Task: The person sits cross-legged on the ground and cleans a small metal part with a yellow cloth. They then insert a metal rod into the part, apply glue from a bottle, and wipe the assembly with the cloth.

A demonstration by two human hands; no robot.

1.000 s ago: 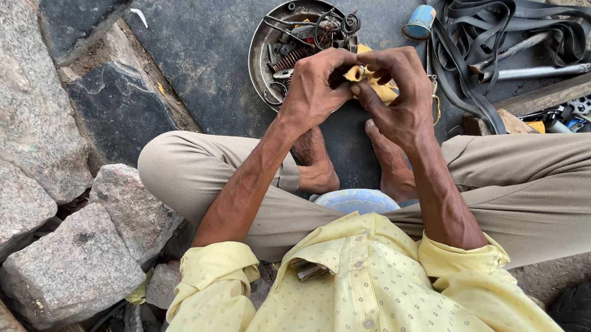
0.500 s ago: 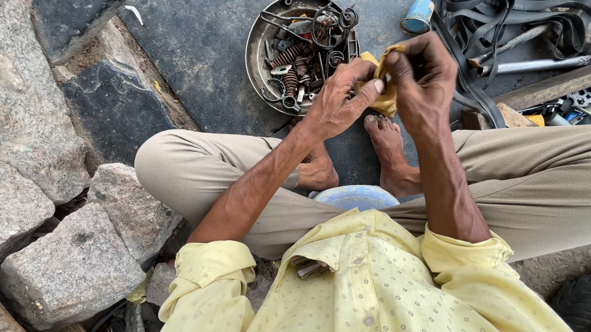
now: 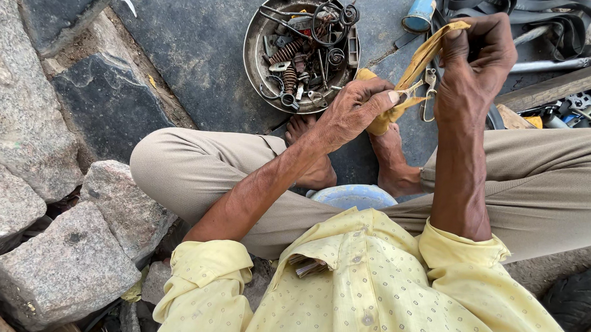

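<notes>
Both forearms are raised over the crossed legs, upper centre-right of frame. The right hand (image 3: 476, 61) is held highest, its grip pinched shut on the top end of a yellow cloth strip (image 3: 416, 68). The left hand (image 3: 354, 109) is set lower, its grip closed on the strip's lower end, stretching it diagonally. A small metal clip (image 3: 429, 95) hangs beside the strip. A round metal pan (image 3: 255, 48) of springs lies upper centre, just beyond the hands; open dark stone floor (image 3: 188, 42) is seen left of it.
</notes>
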